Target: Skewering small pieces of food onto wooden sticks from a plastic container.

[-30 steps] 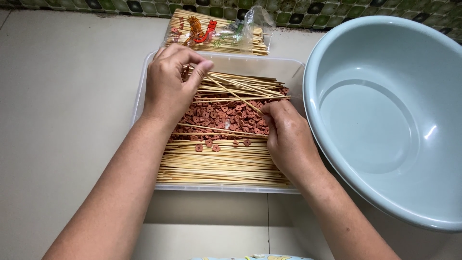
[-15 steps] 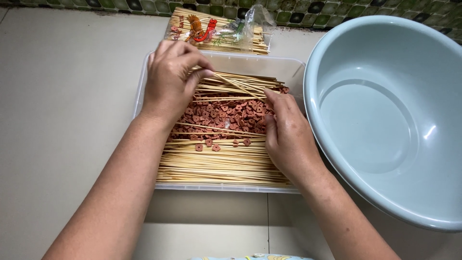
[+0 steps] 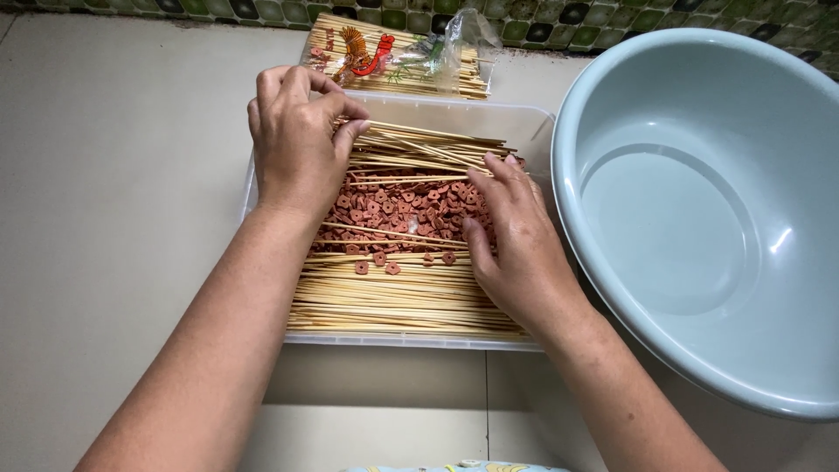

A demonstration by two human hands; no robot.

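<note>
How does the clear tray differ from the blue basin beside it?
The clear tray is rectangular, see-through and shallow; the blue basin is round, opaque and deeper. The tray holds bamboo skewers and small reddish-brown rings, with the left hand and right hand on them; the basin holds nothing. Both sit on the tiled floor.

Looks like a home kitchen floor, food prep w/ no tabletop: pale floor tiles (image 3: 114,218), patterned green wall tiles (image 3: 262,10) at 12 o'clock, big plastic basin (image 3: 699,218) at 3 o'clock, clear tub (image 3: 524,118) of bamboo skewers (image 3: 393,297) & sliced sausage (image 3: 393,205).
</note>
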